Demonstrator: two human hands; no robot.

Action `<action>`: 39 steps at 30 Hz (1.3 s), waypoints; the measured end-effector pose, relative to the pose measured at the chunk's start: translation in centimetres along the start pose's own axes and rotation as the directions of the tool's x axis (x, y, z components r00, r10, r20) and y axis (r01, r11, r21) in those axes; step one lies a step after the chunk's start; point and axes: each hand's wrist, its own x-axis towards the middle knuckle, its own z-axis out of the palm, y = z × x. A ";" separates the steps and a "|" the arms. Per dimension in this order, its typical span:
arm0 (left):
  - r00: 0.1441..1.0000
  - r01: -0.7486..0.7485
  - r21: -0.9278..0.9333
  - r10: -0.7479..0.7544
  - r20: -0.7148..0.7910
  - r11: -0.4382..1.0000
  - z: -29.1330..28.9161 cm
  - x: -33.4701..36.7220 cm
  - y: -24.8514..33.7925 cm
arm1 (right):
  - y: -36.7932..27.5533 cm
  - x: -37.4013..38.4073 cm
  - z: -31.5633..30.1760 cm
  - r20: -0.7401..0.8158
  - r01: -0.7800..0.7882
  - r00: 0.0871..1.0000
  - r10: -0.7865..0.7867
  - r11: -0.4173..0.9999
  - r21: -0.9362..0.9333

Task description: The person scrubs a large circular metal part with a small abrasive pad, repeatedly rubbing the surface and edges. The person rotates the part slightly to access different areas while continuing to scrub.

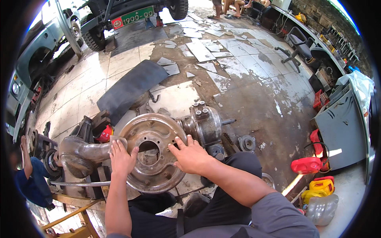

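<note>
A rusty round brake backing plate [152, 180] with a centre hole sits on the end of a grey axle housing [77, 152]. My left hand [121, 158] lies on the plate's left rim, pressing a small grey rag [118, 141] against the metal. My right hand [190, 155] rests flat on the plate's right side, fingers spread toward the centre hole. Just behind the plate lies a grey metal hub [204, 123] with studs and a short shaft pointing right.
A black rubber mat [129, 89] lies on the cracked tile floor behind the plate. A small bearing ring [247, 142] sits on the floor to the right. Red and yellow jerry cans [313, 174] stand at right by a grey cabinet [341, 127]. Another person crouches at far left [27, 174]. Vehicles stand at the back.
</note>
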 end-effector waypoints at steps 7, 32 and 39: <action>0.999 -0.017 -0.029 0.015 -0.046 0.999 1.1 0.8 -0.6 | -0.1 0.0 -0.3 0.045 -0.043 0.998 0.041 0.998 0.048; 1.000 0.005 0.054 -0.005 0.002 0.999 1.0 -0.4 0.5 | 0.2 -0.1 -0.3 0.025 -0.018 1.000 0.016 0.998 0.055; 0.999 0.010 -0.023 -0.011 -0.044 1.000 1.3 1.1 -0.8 | 0.0 0.3 -0.3 0.052 -0.036 0.998 0.034 0.999 0.024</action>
